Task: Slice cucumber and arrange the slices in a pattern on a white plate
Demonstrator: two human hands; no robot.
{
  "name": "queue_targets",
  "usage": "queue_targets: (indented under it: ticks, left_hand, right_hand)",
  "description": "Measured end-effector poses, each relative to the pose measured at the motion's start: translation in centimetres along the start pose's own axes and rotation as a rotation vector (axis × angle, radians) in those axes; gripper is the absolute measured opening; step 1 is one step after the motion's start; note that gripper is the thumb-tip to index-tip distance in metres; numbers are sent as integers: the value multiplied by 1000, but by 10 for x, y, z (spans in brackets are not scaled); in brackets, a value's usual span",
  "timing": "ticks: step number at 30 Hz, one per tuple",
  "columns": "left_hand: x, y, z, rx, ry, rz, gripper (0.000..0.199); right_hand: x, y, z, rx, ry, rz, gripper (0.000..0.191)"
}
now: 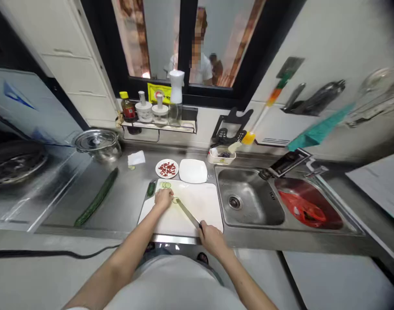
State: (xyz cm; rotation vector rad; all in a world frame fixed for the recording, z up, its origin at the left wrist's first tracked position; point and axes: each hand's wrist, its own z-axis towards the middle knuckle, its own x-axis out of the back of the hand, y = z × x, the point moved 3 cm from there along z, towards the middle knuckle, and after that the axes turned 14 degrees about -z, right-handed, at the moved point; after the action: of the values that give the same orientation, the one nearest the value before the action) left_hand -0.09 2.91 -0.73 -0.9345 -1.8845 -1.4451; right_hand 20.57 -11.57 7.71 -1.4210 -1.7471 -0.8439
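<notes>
My right hand [212, 239] is wrapped round the dark handle of a kitchen knife [189, 214]. The blade slants up and left across the white cutting board [200, 206], its tip beside a cucumber slice [175, 200]. My left hand [164, 198] rests on the board just left of that tip, fingers curled down; what lies under them is hidden. A few overlapping cucumber slices [165, 185] lie at the board's upper left. A short piece of cucumber [151, 188] sits by the board's left edge, and a long whole cucumber [96, 199] lies farther left on the counter.
Behind the board stand a plate of chopped red pieces [167, 168] and a square white plate [193, 171]. A lidded steel pot [98, 144] is at the back left. To the right is a double sink [248, 219] with a red plastic bag [305, 211].
</notes>
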Motion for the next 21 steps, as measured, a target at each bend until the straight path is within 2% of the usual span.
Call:
queue_targets:
  ticks: [6, 21]
  left_hand:
    - [0, 0, 1, 29, -24, 2, 17]
    - [1, -1, 5, 49, -52, -36, 17]
  right_hand:
    - [-1, -7, 2, -8, -51, -12, 29]
    - [-10, -5, 17, 45, 24, -39, 28]
